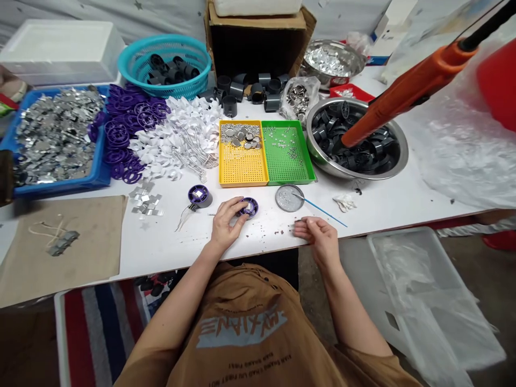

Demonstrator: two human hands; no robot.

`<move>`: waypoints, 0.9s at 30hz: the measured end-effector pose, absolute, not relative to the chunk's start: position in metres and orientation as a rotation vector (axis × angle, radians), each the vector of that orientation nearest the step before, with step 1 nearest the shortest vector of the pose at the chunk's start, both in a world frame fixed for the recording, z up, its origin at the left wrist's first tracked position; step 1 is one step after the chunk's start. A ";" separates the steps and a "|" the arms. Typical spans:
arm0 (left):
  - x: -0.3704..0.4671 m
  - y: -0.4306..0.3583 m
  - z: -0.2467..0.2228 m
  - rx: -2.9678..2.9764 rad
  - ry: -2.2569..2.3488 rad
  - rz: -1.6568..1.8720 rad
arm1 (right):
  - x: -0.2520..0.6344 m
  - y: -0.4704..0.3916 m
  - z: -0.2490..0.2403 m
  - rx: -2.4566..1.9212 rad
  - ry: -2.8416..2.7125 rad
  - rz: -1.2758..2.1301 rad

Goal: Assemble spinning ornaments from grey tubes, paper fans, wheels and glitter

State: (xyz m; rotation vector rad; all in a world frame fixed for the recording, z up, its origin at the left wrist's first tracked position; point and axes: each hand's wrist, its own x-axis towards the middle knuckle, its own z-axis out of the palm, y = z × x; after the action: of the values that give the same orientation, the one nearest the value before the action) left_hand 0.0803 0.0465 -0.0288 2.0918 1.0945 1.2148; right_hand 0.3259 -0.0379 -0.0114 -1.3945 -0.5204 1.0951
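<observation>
White table (387,207) — left hand (226,221) grips purple-topped part (250,207) — right hand (320,237) pinches tiny dark piece (299,220).

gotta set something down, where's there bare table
Mostly bare tabletop: between white scrap and clear plastic, right; along the front edge between brown sheet and left hand. Crowded: the back, from blue tray to bowl of black parts.

We've got bright, fairly even light on the white tabletop (153,244), apparently from above; shadows soft. Glints on the steel bowl (322,156) and plastic sheeting (443,161). Carton interior (253,51) and floor (314,301) go dark. Wide-angle bend toward the edges; far-left dark object (6,177) smeared. We can read the purple part (250,207) at the left hand (226,223) okay; the small dark bit (299,220) at the right hand (320,239) is too soft to identify.
</observation>
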 end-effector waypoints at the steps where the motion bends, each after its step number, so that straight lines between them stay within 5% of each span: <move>1: 0.080 0.046 -0.029 2.093 1.099 1.206 | 0.317 -0.034 -0.005 -1.404 -0.616 1.075; 9: 0.080 0.046 -0.025 2.124 1.112 1.165 | 0.259 0.044 0.011 -1.407 -1.417 0.878; 27: 0.078 0.050 -0.029 2.027 1.104 1.178 | 0.269 0.084 0.018 -1.354 -1.340 1.689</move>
State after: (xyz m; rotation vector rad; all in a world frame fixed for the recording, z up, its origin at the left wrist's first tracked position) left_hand 0.0782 0.0502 -0.0294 2.0273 1.1036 1.1782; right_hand 0.2685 0.0844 0.0179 -1.3536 -1.3403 1.6885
